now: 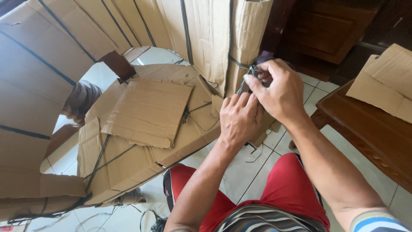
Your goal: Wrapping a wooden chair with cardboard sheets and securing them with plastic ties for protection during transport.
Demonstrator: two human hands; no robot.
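Here, the right hand (277, 88) is pinching the dark strap knot (253, 71) on the cardboard-wrapped post (249, 38). The left hand (239, 118) — fingers curled — is gripping the strap (240, 88) just below.

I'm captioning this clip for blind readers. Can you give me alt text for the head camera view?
Two bare hands work a dark strap around a cardboard-wrapped upright piece: the right hand pinches the strap's knot, the left hand presses just below. Flattened cardboard sheets lie behind on white floor tiles.

Bright daylight, sharp focus, wide-angle edge distortion
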